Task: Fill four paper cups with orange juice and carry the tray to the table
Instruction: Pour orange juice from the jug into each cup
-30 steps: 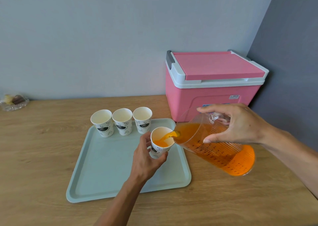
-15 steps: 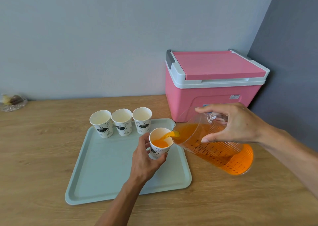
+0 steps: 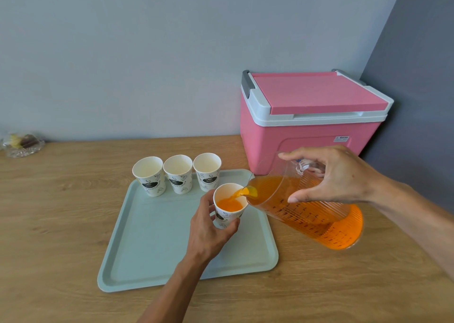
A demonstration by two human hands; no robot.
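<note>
Juice stream [image 3: 235, 195] entering cup [image 3: 228, 206]; your left hand [image 3: 208, 231] clamped on cup, right hand [image 3: 336, 175] clamped on pitcher [image 3: 312, 212]. Ease tilt back before rim; three cups [image 3: 178, 174] on tray [image 3: 147, 236] empty.

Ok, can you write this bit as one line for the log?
step: pouring juice | right hand: tilting jug | left hand: holding cup | three cups: empty

Tilted clear pitcher [image 3: 317, 214] pours orange juice into 1 paper cup [image 3: 228, 206] over the green tray [image 3: 152, 244]; 3 cups [image 3: 178, 174] empty.

Blurred glass dish [image 3: 23, 144], contents unclear.
</note>
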